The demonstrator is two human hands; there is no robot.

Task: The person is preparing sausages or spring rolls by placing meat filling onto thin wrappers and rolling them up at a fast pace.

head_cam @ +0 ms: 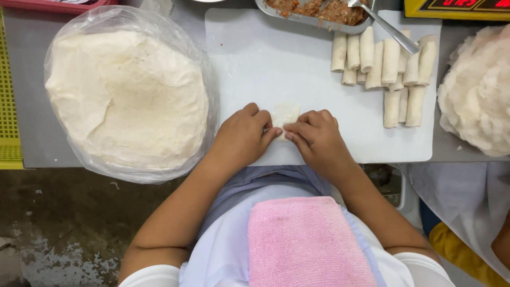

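My left hand (244,135) and my right hand (317,139) meet over a small pale wrapper roll (286,113) on a white cutting board (255,58). The fingertips of both hands press on the roll's near edge, which is partly hidden under them. Several finished rolls (390,72) lie in rows at the board's far right. A metal tray of reddish-brown filling (319,10) with a metal spoon (393,32) stands at the board's far edge.
A big stack of round wrappers in a clear plastic bag (127,93) lies left of the board. Another heap of white wrappers (478,90) is at the right. A pink towel (305,242) rests on my lap. Yellow mesh (8,106) borders the left.
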